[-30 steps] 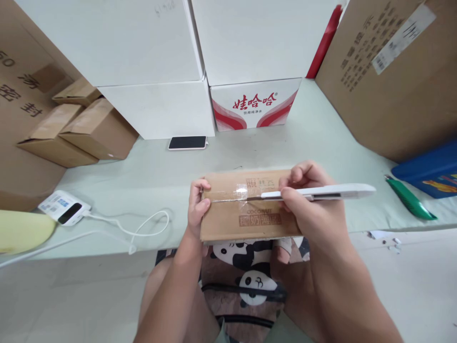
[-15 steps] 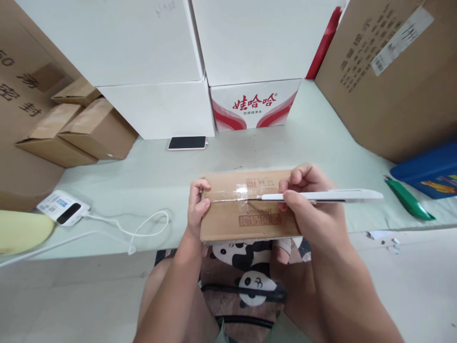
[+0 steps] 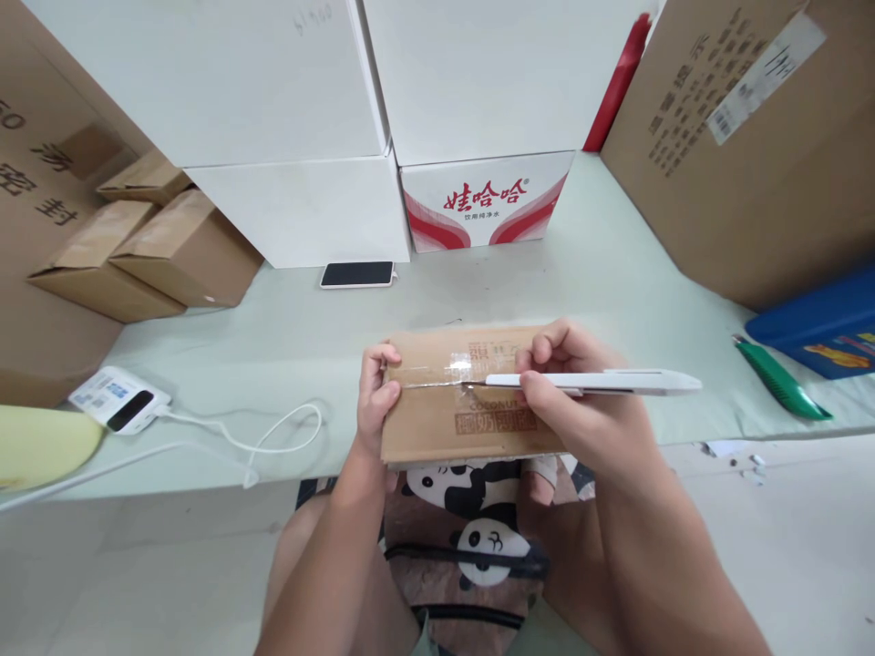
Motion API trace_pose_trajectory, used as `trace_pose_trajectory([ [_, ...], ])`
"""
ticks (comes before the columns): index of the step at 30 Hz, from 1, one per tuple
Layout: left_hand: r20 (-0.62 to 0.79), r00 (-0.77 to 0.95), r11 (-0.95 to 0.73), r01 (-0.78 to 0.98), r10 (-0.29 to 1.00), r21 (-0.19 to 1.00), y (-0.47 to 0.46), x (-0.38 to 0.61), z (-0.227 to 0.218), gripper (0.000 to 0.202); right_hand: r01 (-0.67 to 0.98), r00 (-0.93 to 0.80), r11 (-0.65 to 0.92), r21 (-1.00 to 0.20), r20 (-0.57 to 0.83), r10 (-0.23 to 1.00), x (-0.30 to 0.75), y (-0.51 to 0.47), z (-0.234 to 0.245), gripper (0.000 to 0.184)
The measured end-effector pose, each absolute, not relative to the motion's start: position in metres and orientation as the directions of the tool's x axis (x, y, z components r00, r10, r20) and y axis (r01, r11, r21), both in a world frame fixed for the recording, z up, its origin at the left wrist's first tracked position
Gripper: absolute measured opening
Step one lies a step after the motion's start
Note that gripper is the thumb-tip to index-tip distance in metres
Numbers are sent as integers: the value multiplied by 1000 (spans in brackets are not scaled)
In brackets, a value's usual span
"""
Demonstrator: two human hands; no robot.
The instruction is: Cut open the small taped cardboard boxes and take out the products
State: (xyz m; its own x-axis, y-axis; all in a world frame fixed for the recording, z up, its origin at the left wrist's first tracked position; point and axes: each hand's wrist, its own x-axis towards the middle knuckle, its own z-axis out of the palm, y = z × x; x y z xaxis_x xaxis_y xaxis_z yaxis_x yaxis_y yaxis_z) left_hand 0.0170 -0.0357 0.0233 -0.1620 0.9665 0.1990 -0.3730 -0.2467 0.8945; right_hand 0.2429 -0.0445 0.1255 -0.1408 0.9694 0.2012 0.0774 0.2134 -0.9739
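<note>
A small cardboard box (image 3: pixel 424 428) with clear tape along its top seam rests at the table's front edge. My left hand (image 3: pixel 377 392) grips its left end, thumb on top and fingers at the far side. In my right hand (image 3: pixel 581 392) is a white utility knife (image 3: pixel 635 383), held nearly level, its handle pointing right. The thin blade meets the taped seam near the middle of the box. Part of the printing on the box is covered by my right hand.
A phone (image 3: pixel 357 274) lies before stacked white cartons (image 3: pixel 301 214). Small brown boxes (image 3: pixel 191 246) stand left, beside a white device with a cable (image 3: pixel 129 405). At right are a green cutter (image 3: pixel 783 378), a blue box (image 3: pixel 820 319) and a large carton (image 3: pixel 752 200).
My right hand and the utility knife have moved left along the seam, toward my left hand. My left hand and the box have barely shifted.
</note>
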Motion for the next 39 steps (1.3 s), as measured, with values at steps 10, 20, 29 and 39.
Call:
trace_pose_trajectory([
  [10, 206, -164, -254, -374, 965, 892, -35, 19, 25, 43, 176, -264, 270, -947, 218, 939, 249, -43, 125, 12],
  [20, 185, -148, -229, -384, 971, 894, -37, 18, 25, 44, 122, 72, 187, -975, 197, 978, 242, -47, 123, 20],
  [29, 184, -167, -235, -370, 969, 899, -37, 18, 25, 44, 179, 97, 171, -969, 190, 977, 242, -47, 121, 21],
  [39, 187, -157, -233, -366, 970, 901, -35, 17, 24, 45, 227, 75, 270, -936, 293, 953, 239, -47, 122, 16],
])
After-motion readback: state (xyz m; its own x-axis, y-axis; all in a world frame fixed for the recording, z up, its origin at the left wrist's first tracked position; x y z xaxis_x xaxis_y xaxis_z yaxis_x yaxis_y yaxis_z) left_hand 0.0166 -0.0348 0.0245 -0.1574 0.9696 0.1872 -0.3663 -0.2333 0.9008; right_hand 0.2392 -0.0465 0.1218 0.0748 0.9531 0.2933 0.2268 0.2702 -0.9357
